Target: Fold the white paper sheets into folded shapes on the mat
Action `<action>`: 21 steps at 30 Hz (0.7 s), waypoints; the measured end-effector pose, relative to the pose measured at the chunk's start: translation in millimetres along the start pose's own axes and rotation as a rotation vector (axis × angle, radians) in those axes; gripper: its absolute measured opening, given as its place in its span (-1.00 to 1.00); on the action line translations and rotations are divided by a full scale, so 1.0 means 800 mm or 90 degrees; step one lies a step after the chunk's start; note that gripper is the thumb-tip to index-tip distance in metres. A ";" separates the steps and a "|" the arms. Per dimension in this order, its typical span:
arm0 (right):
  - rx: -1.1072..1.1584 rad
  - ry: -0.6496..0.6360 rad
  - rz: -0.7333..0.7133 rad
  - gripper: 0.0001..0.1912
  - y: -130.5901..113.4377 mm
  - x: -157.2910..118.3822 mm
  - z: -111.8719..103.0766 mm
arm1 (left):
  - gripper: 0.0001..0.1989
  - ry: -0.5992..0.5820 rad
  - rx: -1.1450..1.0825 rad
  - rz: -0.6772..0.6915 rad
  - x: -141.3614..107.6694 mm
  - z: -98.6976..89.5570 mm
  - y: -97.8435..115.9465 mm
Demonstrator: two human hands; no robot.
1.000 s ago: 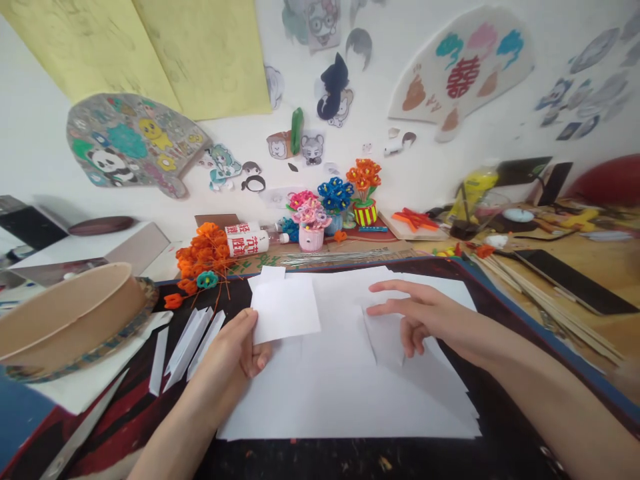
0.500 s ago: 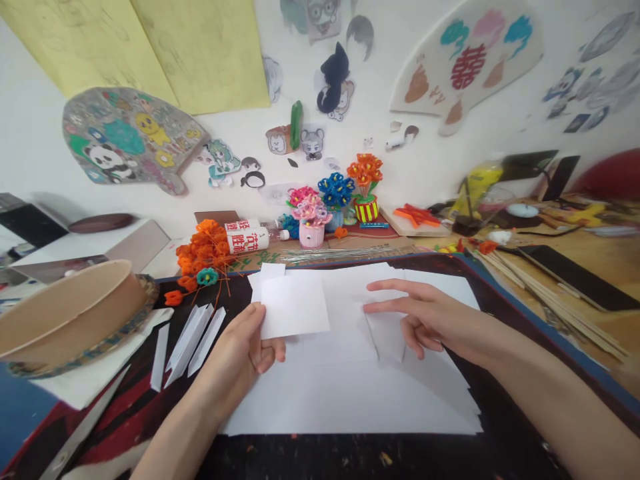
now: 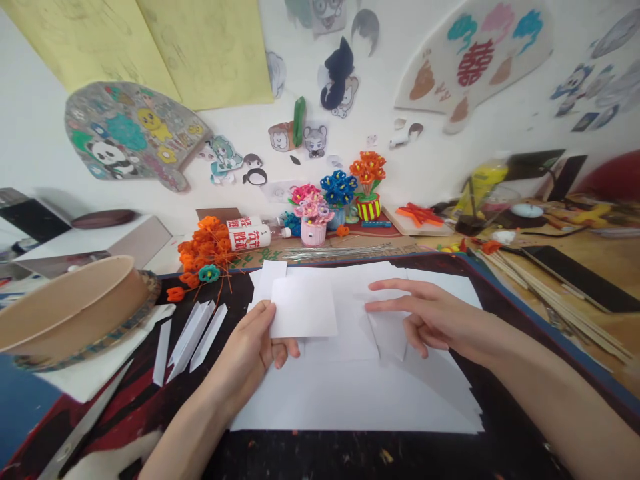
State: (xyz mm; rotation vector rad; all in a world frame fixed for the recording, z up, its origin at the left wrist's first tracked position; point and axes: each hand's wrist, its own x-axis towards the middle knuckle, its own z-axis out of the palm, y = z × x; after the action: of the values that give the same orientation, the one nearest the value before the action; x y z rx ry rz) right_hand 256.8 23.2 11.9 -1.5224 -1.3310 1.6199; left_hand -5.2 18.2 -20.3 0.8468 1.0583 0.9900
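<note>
My left hand (image 3: 267, 337) pinches a small white rectangle of paper (image 3: 304, 307) by its left edge, thumb on top. It is held just above large white paper sheets (image 3: 350, 400) spread on the dark mat. To the right, my right hand (image 3: 417, 310) has its index and middle fingers stretched out to the left, the others curled. Its fingertips are over a smaller paper piece (image 3: 390, 333) lying on the sheets; whether they touch it I cannot tell. Another small paper piece (image 3: 274, 269) shows behind the held one. Folded white paper strips (image 3: 193, 337) lie left of my left hand.
Scissors (image 3: 85, 427) and a round wooden hoop-like container (image 3: 75, 307) are at the left. Orange fuzzy-wire flowers (image 3: 207, 247) lie behind the strips. Small flower pots (image 3: 313, 233) stand by the wall. A black phone-like slab (image 3: 583, 277) and thin wooden sticks (image 3: 560, 300) lie at the right.
My left hand has moved slightly right with the small paper, closer to my right hand. My right hand has barely moved. The whole view has shifted a little.
</note>
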 end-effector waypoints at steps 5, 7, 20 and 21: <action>0.003 0.007 0.001 -0.49 0.000 0.000 0.001 | -0.82 -0.005 -0.002 0.000 0.001 0.001 -0.002; 0.003 0.008 0.000 -0.50 0.001 0.001 0.001 | -0.81 -0.007 -0.005 0.000 0.003 0.000 -0.003; -0.338 0.142 -0.270 -0.68 0.012 0.007 0.005 | -0.84 0.103 -0.019 0.060 -0.002 0.003 0.005; -0.402 0.159 -0.335 -0.64 0.015 0.008 0.011 | -0.86 0.127 -0.027 0.078 -0.002 0.003 0.006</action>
State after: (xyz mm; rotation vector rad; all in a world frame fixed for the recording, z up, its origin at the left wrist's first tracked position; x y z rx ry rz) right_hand 250.1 21.9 -2.8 -1.4530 -1.9909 0.6886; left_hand -4.6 18.0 -15.0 0.7969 1.1602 1.2163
